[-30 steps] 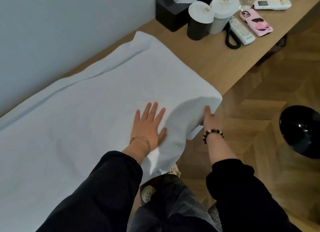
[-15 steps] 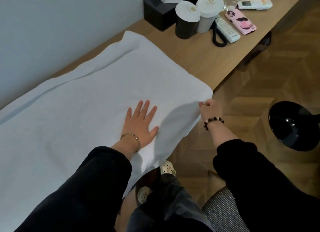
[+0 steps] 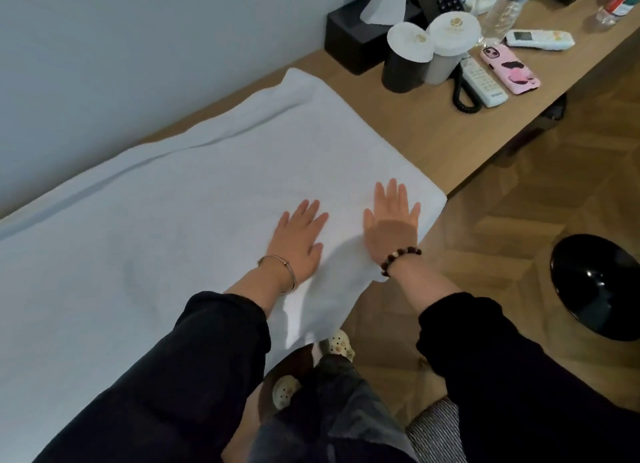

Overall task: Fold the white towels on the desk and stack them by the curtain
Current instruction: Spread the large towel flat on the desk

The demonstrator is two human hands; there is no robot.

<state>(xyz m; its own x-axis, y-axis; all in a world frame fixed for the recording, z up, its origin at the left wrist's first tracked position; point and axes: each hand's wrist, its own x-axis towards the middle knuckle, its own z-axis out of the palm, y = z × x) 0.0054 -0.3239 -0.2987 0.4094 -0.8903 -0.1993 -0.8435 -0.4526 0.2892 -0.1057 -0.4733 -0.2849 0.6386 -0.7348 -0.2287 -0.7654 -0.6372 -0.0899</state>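
My left hand point(image 3: 298, 242) and right hand point(image 3: 393, 225) press open-palmed, gripping nothing, on the white towel point(image 3: 194, 220) spread across the desk point(image 3: 433, 130), best smoothed outward toward its edges before folding.

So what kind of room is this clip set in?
Most likely a hotel room: a corded white desk telephone, two paper-capped cups and a black tissue box share the long wooden desk with a large white towel.
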